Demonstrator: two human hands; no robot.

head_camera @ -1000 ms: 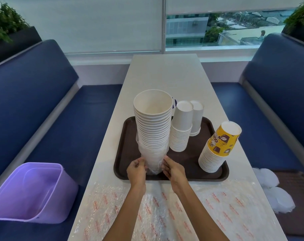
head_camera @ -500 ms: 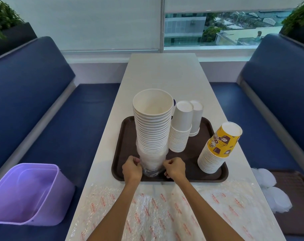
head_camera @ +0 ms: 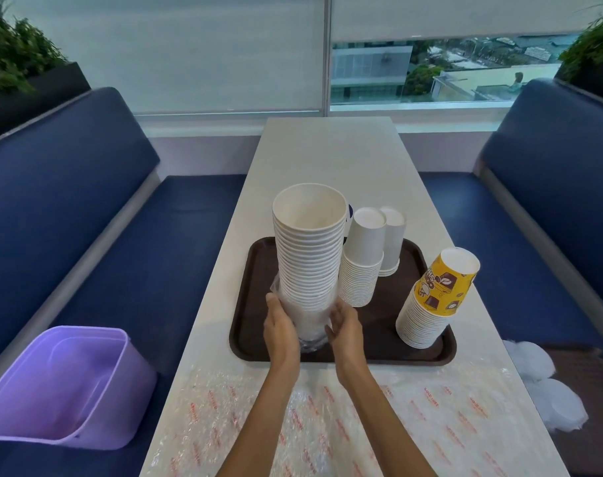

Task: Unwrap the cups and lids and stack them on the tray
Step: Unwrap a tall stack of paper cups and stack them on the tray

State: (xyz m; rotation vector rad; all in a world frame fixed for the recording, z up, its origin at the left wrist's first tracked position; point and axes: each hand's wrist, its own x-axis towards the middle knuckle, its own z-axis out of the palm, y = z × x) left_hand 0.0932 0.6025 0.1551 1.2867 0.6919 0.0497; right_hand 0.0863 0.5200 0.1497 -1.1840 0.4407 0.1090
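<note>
A tall stack of large white cups (head_camera: 308,249) stands open end up on the brown tray (head_camera: 250,304), with clear plastic wrap (head_camera: 308,333) bunched around its foot. My left hand (head_camera: 281,323) and my right hand (head_camera: 345,321) press on either side of that wrapped foot. Two stacks of smaller white cups (head_camera: 362,266) stand upside down behind it. An upside-down stack with a yellow printed cup on top (head_camera: 434,297) leans at the tray's right edge.
Printed plastic wrap (head_camera: 345,421) lies spread over the near end of the white table (head_camera: 327,156). A purple bin (head_camera: 62,387) sits on the left blue bench. White lids (head_camera: 548,383) and a second brown tray (head_camera: 589,390) rest on the right bench.
Both hands slid the wrap down to the tray, then came back up the stack's foot. The stack has stayed upright in place.
</note>
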